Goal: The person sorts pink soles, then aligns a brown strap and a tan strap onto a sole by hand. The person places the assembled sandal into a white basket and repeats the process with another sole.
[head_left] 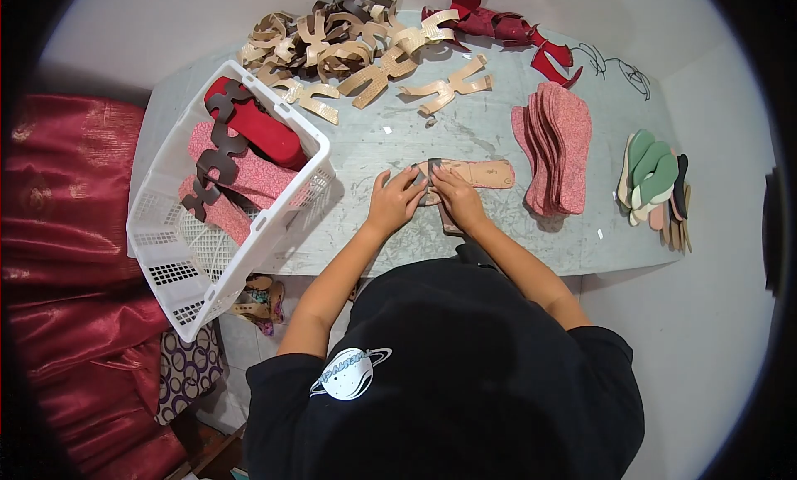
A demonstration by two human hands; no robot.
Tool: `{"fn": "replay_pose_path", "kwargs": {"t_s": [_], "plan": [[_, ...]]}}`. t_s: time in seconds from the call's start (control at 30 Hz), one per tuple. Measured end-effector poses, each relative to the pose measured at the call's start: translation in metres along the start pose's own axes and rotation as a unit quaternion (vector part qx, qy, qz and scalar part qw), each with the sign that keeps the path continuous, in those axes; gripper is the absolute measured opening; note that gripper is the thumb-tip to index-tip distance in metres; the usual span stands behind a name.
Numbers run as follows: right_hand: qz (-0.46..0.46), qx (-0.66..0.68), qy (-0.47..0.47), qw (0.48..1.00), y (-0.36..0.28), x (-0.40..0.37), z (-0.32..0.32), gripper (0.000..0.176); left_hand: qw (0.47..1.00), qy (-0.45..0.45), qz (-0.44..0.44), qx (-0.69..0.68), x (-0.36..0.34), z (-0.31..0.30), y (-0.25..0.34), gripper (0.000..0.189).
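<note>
A tan sandal sole [491, 174] lies lengthwise near the front middle of the table. A dark brown strap [434, 164] crosses its left part. My left hand [396, 199] is closed at the left end, its fingers on the strap and the sole's edge. Close beside it, my right hand [457, 199] bends over the sole just right of the strap, fingers pressed down on it. My hands cover much of the sole's left end. Another brown piece [451, 224] shows partly under my right wrist.
On the left, a white plastic basket [314, 152] holds pink and red soles with dark straps. Tan strap pieces [378, 75] and red ones [498, 27] are heaped at the back. Right of my hands stands a stack of pink soles [564, 148]; green and other insoles [652, 171] lie farther right.
</note>
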State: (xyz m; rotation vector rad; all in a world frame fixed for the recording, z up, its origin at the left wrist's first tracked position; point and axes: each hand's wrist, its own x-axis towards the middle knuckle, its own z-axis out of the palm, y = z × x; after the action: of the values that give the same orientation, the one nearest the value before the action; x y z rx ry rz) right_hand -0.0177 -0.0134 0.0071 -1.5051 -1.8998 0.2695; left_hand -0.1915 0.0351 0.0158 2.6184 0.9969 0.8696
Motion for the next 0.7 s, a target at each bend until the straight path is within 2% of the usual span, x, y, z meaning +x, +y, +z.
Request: {"fn": "replay_pose_path", "kwargs": {"t_s": [0.2, 0.4, 0.47, 0.7], "plan": [[0.030, 0.021, 0.018, 0.999, -0.001, -0.001, 0.004, 0.024, 1.000, -0.005, 0.005, -0.019, 0.002, -0.004, 0.001, 0.022], [0.024, 0.002, -0.036, 0.999, 0.000, -0.011, -0.003, 0.032, 0.999, -0.026, 0.038, 0.011, 0.004, -0.005, -0.002, 0.024], [0.017, -0.111, -0.067, 0.991, -0.006, -0.012, -0.011, 0.036, 0.999, -0.024, 0.042, 0.009, 0.003, -0.004, -0.003, 0.025], [0.052, -0.145, -0.057, 0.986, -0.010, -0.016, -0.010, 0.035, 0.999, -0.028, 0.043, 0.006, 0.005, -0.009, 0.000, 0.030]]}}
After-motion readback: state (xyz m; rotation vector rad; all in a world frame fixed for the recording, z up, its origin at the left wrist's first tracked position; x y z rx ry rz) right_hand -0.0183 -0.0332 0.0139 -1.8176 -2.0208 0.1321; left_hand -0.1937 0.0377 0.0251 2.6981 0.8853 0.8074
